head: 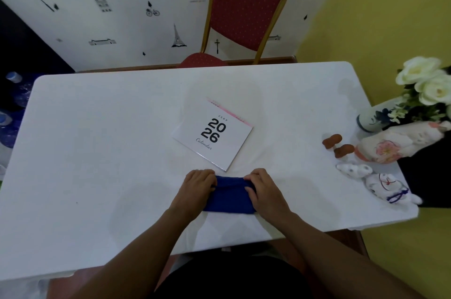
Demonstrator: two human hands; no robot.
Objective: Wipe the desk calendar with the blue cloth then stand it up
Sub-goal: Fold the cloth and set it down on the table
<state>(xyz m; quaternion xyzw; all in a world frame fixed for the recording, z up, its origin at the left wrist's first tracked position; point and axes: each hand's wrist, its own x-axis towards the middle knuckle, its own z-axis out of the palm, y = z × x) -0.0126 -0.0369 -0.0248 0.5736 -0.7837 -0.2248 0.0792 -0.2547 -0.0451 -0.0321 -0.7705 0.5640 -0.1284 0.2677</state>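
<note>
Lower centre of frame, I grip the folded blue cloth (229, 197) with left hand (199, 187) and right hand (264, 191); best lift it flat onto the calendar (213, 133) lying just above.

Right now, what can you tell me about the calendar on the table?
The desk calendar is a white card booklet lying flat and turned at an angle on the white table. Its cover says 2026 Calendar in black, with pink binding along the far edge. Nothing touches it; the hands and blue cloth are just below its near corner.
</note>
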